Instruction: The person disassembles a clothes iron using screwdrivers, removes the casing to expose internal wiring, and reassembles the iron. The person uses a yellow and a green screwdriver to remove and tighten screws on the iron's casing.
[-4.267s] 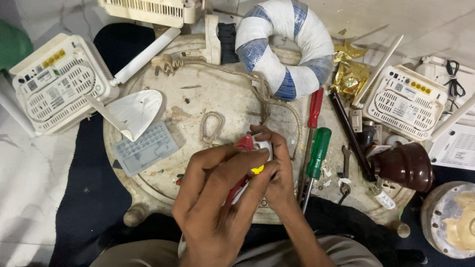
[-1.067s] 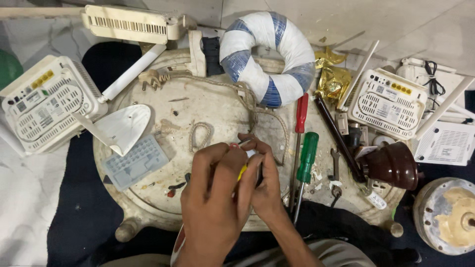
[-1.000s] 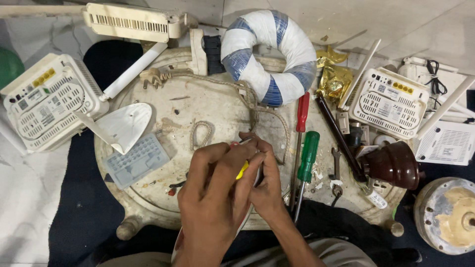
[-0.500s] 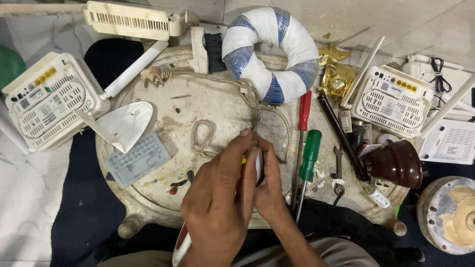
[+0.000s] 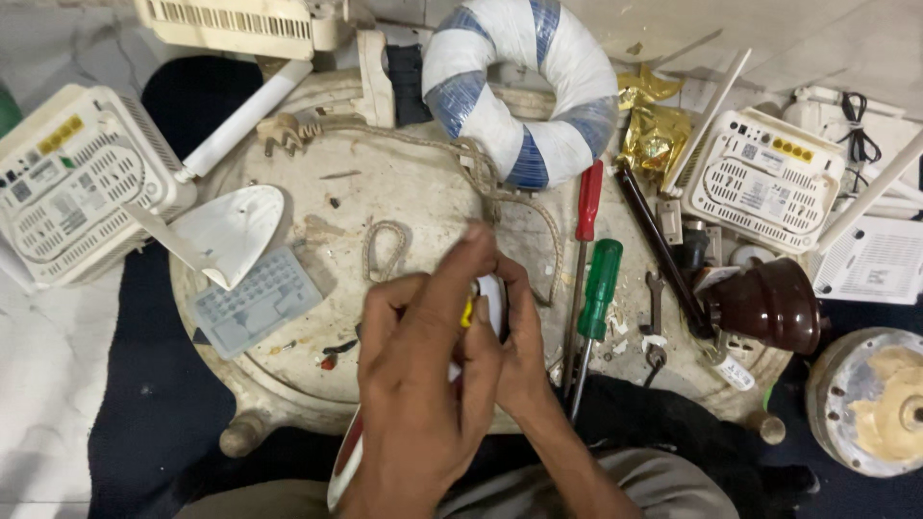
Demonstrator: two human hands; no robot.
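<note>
Both hands [image 5: 452, 375] clasp a small white-and-yellow device [image 5: 484, 306] near a crumpled gold packet [image 5: 656, 130].

screwdrivers [image 5: 588, 288] right of hands [image 5: 452, 375]

Light: even, soft, fairly bright; source not visible, seems overhead.
Shadows: faint, short, pooled under the left hand [image 5: 423, 384] and right hand [image 5: 519, 356].
Glare: mild sheen on gold foil [image 5: 654, 130], far right, and on brown glossy dome [image 5: 769, 308].
Blur: slight motion smear on fingertips [image 5: 478, 238]; the round worn tabletop [image 5: 423, 183] is sharp.
Edges: wide-lens bowing, left and right.
</note>
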